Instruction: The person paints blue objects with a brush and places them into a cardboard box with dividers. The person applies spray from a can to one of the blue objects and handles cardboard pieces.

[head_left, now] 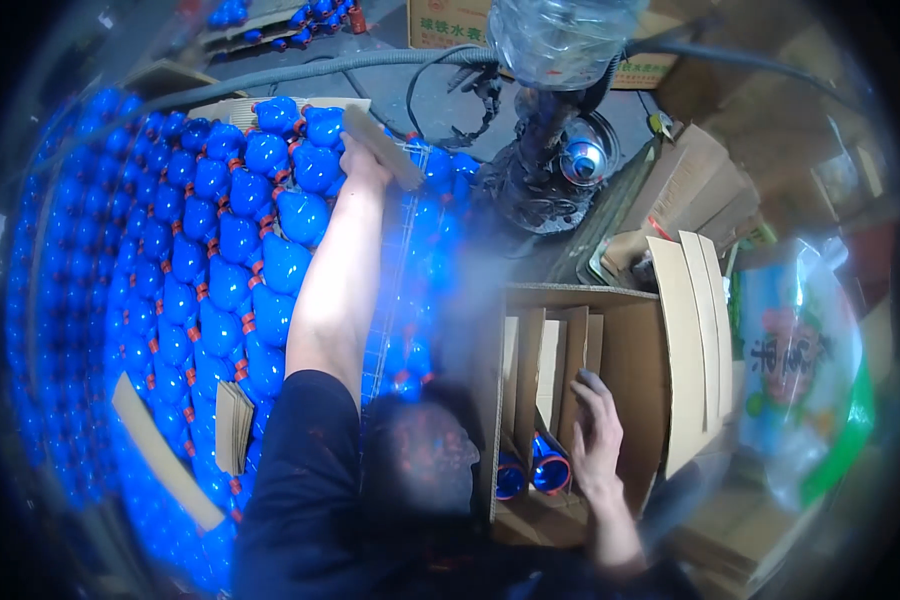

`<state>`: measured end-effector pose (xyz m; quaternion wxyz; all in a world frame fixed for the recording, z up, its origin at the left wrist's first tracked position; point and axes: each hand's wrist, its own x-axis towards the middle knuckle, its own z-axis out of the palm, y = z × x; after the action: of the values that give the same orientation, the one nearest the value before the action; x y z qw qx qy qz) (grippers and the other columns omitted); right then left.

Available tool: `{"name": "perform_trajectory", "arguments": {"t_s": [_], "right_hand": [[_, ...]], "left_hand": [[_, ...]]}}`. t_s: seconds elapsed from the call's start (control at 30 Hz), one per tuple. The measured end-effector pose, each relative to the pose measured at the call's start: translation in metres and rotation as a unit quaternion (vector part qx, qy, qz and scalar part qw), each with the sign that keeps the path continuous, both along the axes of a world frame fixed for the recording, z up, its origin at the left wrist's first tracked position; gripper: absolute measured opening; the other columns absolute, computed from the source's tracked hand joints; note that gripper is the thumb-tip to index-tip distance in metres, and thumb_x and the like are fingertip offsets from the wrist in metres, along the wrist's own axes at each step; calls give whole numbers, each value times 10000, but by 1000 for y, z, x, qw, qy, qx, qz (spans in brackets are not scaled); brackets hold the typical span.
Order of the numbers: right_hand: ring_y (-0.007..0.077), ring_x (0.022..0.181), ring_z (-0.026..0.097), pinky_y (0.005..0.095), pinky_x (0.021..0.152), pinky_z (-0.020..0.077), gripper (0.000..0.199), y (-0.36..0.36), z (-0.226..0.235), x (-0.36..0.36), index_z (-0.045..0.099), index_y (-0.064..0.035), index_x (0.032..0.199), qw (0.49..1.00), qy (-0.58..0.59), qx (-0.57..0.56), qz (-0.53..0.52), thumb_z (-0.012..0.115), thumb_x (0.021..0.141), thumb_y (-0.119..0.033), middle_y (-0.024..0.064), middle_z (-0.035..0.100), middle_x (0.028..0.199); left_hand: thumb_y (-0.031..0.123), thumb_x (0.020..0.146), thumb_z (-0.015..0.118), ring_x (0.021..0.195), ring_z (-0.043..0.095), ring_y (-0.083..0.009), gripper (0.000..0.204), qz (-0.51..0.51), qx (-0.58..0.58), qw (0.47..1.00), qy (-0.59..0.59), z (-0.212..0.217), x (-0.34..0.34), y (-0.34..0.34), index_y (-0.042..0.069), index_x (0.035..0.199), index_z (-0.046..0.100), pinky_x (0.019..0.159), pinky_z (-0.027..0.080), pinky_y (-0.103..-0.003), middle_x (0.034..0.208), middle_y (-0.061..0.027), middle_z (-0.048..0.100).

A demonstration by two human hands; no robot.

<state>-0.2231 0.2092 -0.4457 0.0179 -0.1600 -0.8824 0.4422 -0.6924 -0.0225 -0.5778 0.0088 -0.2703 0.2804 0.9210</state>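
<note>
dark-sleeved left hand [362,160] grasps a cardboard strip [382,146] over blue bottles [270,220], right hand [595,425] open inside the carton [630,370], seemingly mid-packing; dividers need seating next.

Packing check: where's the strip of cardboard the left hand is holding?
The cardboard strip is top centre-left, gripped in the left hand over the heap of blue bottles.

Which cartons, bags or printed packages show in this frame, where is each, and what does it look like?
Open cardboard box: lower centre-right, brown, cardboard dividers inside, right hand in it above two blue bottles.
Printed carton: top centre, tan with dark lettering, partly hidden.
Plastic bag: right side, clear and glossy, with green, orange and white print.
Flattened cardboard: upper right, plain brown sheets, stacked.
</note>
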Motion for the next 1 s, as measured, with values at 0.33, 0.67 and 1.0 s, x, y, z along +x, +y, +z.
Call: {"name": "perform_trajectory", "arguments": {"t_s": [0.33,0.67,1.0], "right_hand": [[278,1143,625,332,916,525,339,-17,3,-55,629,27,1155,980,164,-97,52,457,880,124,185,587,1281],[395,1271,500,680,1003,401,725,-16,12,-76,389,-68,1430,511,22,-843,-167,410,970,-628,201,481,1396],[254,1199,571,398,1022,459,844,20,0,7,426,-30,1434,791,36,-568,-226,252,969,-712,134,552,1342]], "left_hand": [[489,983,391,546,581,-235,397,-295,97,922,230,21,141,-39,142,962,583,483,428,-359,866,-103,612],[504,938,525,663,566,-221,612,-428,82,880,187,-30,149,-83,120,1411,465,630,499,-350,869,-50,588],[416,986,452,855,622,-356,436,-184,-297,936,-41,-70,-23,-138,13,1047,607,739,567,-496,970,-157,642]]}}
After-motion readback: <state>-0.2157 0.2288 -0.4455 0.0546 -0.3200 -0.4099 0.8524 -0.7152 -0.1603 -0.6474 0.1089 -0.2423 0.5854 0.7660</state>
